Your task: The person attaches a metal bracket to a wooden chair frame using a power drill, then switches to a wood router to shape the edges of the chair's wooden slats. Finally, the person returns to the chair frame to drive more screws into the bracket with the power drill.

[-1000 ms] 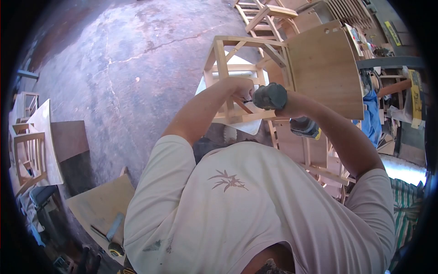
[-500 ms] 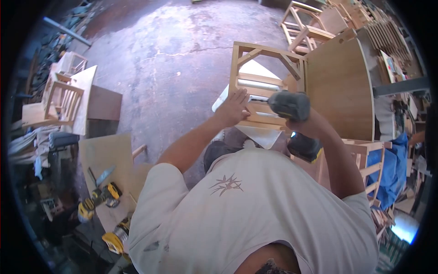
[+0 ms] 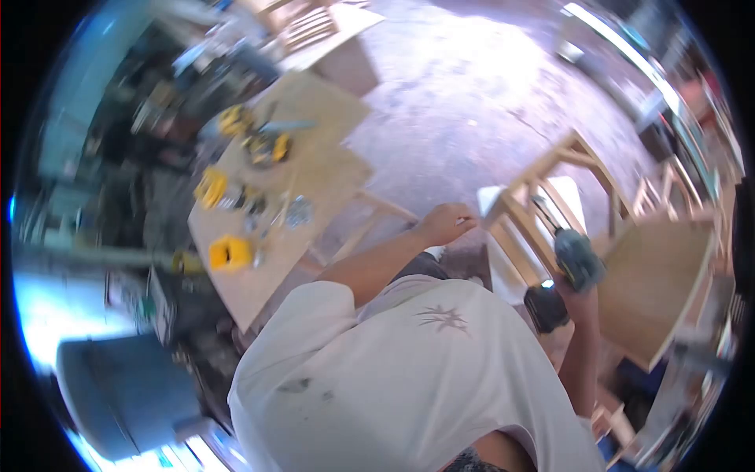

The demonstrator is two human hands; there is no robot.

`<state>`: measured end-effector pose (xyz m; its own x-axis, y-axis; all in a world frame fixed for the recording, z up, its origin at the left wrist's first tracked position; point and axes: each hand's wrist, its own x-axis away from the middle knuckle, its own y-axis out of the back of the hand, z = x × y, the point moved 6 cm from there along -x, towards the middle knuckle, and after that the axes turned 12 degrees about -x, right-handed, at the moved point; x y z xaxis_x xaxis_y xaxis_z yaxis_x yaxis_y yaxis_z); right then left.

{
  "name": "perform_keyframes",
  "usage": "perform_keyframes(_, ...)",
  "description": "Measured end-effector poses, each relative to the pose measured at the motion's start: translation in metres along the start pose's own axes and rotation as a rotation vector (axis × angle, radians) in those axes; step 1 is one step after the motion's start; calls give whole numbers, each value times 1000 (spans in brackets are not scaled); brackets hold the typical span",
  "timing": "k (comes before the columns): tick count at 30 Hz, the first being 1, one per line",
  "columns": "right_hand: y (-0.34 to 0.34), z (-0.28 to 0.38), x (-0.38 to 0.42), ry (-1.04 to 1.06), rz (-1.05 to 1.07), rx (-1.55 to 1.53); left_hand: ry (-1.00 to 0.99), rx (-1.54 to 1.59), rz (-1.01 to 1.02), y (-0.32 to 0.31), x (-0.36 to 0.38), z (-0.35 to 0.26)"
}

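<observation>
My right hand (image 3: 578, 295) is wrapped round the grip of a dark cordless drill (image 3: 580, 259), whose bit points up and left over the wooden frame (image 3: 543, 228). The frame lies on a white surface (image 3: 565, 193). My left hand (image 3: 448, 223) is off the frame, just to its left, with fingers curled together; whether anything small is inside is hidden by blur. Joined to the frame's right side is a flat brown panel (image 3: 657, 279).
A plywood worktop (image 3: 314, 118) on the left carries a yellow drill (image 3: 267, 147), other yellow tools and small hardware. A blue-grey barrel (image 3: 126, 393) stands at lower left. Wooden chair parts (image 3: 672, 185) are at the right.
The view has swung left, bringing the worktop further in. My left hand has come away from the frame and its fingers have curled. The drill remains in my right hand.
</observation>
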<state>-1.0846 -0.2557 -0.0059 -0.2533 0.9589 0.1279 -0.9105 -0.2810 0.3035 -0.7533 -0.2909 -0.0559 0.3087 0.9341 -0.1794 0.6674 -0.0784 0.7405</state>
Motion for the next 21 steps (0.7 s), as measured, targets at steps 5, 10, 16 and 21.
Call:
perform_keyframes(5, -37, 28, -15, -79, 92, -212, 431, -38, -579, 121, 81, 81)
perform_keyframes(10, -102, 60, -47, -37, 304, -136, 832, -396, -784, 237, 216, 122)
perform_keyframes(16, -216, 147, -83, 327, 459, 14, 862, -724, -1135, 355, 378, 112)
perform_keyframes(21, -295, 178, -107, 436, 622, 153, 1297, -694, -373, 387, 457, 188)
